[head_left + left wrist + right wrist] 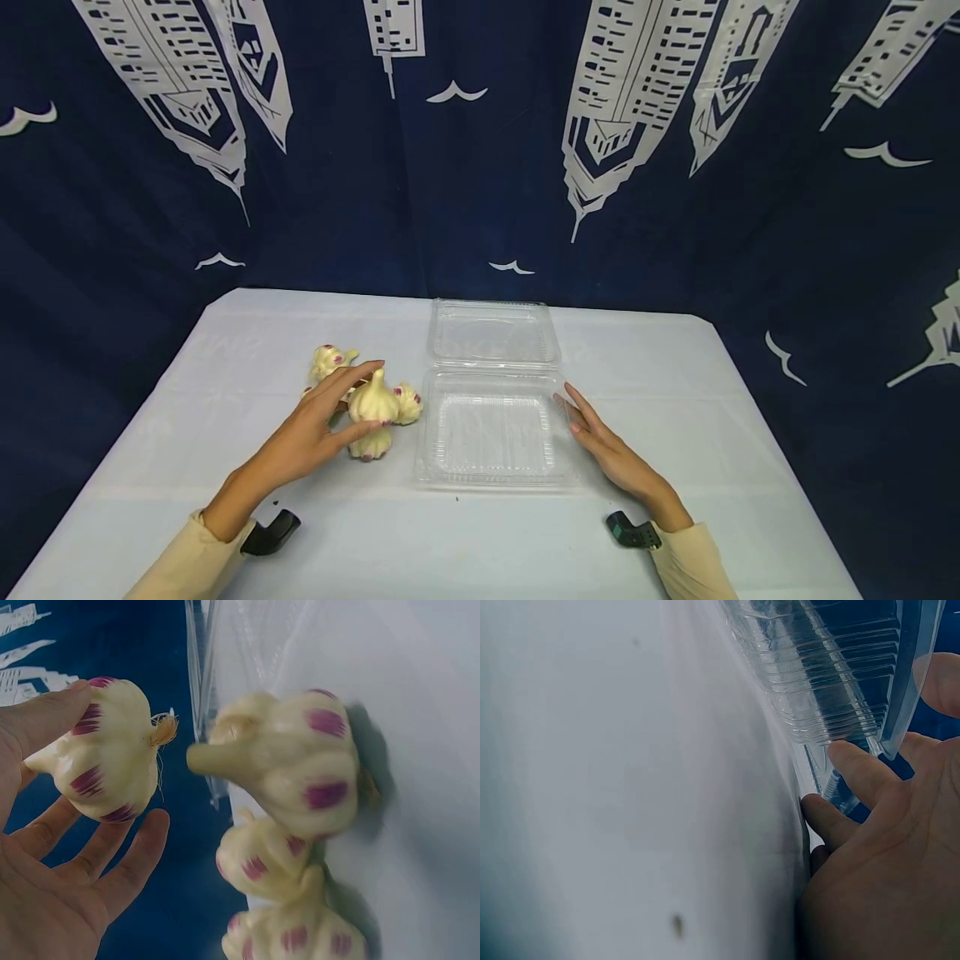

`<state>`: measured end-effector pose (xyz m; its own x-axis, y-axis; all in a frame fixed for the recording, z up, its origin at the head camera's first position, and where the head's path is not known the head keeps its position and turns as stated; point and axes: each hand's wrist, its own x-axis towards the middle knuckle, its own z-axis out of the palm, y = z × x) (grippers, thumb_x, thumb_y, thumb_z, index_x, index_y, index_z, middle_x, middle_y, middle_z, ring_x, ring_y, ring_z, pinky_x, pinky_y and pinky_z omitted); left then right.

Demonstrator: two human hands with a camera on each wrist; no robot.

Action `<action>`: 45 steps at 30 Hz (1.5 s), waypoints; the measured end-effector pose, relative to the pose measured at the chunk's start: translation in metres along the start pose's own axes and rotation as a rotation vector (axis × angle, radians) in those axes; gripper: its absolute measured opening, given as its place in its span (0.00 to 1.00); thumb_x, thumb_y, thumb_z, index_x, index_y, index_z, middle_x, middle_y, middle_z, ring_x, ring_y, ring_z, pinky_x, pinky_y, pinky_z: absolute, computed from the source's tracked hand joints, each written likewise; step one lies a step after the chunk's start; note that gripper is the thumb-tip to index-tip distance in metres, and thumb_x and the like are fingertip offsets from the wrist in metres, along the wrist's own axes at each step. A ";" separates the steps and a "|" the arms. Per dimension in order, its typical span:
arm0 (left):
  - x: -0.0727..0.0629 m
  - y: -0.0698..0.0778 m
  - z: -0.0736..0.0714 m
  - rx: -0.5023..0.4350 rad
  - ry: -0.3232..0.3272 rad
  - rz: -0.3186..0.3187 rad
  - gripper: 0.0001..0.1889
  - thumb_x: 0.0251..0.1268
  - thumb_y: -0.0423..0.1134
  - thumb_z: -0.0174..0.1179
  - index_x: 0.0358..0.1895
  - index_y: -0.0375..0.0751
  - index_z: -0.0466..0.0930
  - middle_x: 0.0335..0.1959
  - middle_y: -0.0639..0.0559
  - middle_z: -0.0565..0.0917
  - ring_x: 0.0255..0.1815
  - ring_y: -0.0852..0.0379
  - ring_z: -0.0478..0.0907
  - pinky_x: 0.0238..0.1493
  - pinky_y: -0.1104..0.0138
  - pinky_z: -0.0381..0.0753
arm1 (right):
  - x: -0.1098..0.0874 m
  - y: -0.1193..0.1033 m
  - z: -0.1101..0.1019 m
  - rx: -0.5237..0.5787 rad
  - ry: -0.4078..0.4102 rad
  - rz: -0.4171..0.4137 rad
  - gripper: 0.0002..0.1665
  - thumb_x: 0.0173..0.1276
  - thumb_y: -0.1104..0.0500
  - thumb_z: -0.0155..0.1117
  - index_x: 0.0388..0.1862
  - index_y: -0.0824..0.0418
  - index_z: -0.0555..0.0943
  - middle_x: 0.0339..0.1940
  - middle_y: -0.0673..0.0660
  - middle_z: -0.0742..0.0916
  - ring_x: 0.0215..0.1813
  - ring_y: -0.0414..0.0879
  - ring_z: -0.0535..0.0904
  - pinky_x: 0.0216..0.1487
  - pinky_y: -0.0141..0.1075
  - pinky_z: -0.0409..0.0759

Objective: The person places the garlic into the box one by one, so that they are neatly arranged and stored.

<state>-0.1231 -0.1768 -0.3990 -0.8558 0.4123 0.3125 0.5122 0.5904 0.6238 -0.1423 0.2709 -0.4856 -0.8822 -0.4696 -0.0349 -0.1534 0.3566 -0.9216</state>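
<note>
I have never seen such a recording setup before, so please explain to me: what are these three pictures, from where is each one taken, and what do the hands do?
No machine works here: a person uses two bare hands, and wears three cameras. The large picture comes from a camera on the head, looking down at a table with a pale cloth. The other two come from cameras on the wrists, so they look very close and tilted.

On the table lies a clear plastic box, opened, with its lid folded back and nothing inside. Beside it lie several garlic bulbs.

The left hand holds one garlic bulb between thumb and fingers. The right hand lies with straight fingers against the side of the box; the right wrist view shows the fingertips touching its ribbed wall.
</note>
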 end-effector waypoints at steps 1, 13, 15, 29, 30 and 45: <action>0.002 0.001 0.001 -0.007 -0.003 0.007 0.43 0.60 0.38 0.72 0.77 0.54 0.60 0.73 0.51 0.69 0.69 0.51 0.70 0.56 0.54 0.80 | 0.000 0.000 0.000 -0.001 -0.001 0.002 0.36 0.85 0.55 0.36 0.83 0.40 0.37 0.83 0.63 0.56 0.82 0.64 0.44 0.77 0.43 0.50; 0.036 0.010 0.003 -0.026 -0.096 0.059 0.41 0.62 0.41 0.71 0.76 0.55 0.61 0.67 0.55 0.73 0.57 0.59 0.74 0.49 0.61 0.81 | 0.004 0.001 0.005 0.033 -0.018 -0.007 0.36 0.85 0.55 0.37 0.83 0.41 0.37 0.83 0.63 0.55 0.82 0.64 0.43 0.74 0.27 0.52; 0.044 0.012 0.006 -0.029 -0.102 0.076 0.40 0.62 0.40 0.71 0.76 0.54 0.61 0.67 0.53 0.73 0.57 0.56 0.74 0.51 0.58 0.81 | 0.003 0.001 0.005 0.035 -0.011 -0.007 0.36 0.85 0.55 0.37 0.83 0.41 0.37 0.83 0.63 0.55 0.82 0.64 0.43 0.67 0.17 0.51; 0.093 0.031 0.043 -0.022 -0.138 0.205 0.37 0.63 0.42 0.70 0.74 0.49 0.65 0.66 0.54 0.77 0.58 0.52 0.71 0.59 0.56 0.73 | 0.000 0.003 0.001 0.016 0.005 -0.007 0.36 0.85 0.56 0.37 0.83 0.41 0.38 0.83 0.63 0.56 0.82 0.65 0.44 0.64 0.15 0.51; 0.096 0.032 0.047 -0.024 -0.145 0.207 0.36 0.63 0.42 0.70 0.74 0.49 0.65 0.65 0.54 0.77 0.58 0.53 0.72 0.60 0.56 0.72 | -0.001 0.003 0.001 0.019 0.004 -0.009 0.36 0.85 0.56 0.37 0.83 0.41 0.38 0.82 0.63 0.56 0.82 0.65 0.44 0.64 0.14 0.51; 0.130 0.055 0.096 0.002 -0.263 0.143 0.38 0.60 0.40 0.72 0.72 0.49 0.64 0.59 0.47 0.81 0.61 0.50 0.77 0.63 0.55 0.75 | 0.001 0.002 0.000 0.064 -0.021 -0.011 0.36 0.85 0.58 0.36 0.83 0.41 0.37 0.82 0.65 0.54 0.82 0.66 0.41 0.64 0.13 0.51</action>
<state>-0.1989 -0.0244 -0.3929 -0.7268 0.6570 0.2001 0.6265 0.5148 0.5852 -0.1435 0.2718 -0.4877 -0.8707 -0.4907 -0.0318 -0.1339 0.2989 -0.9449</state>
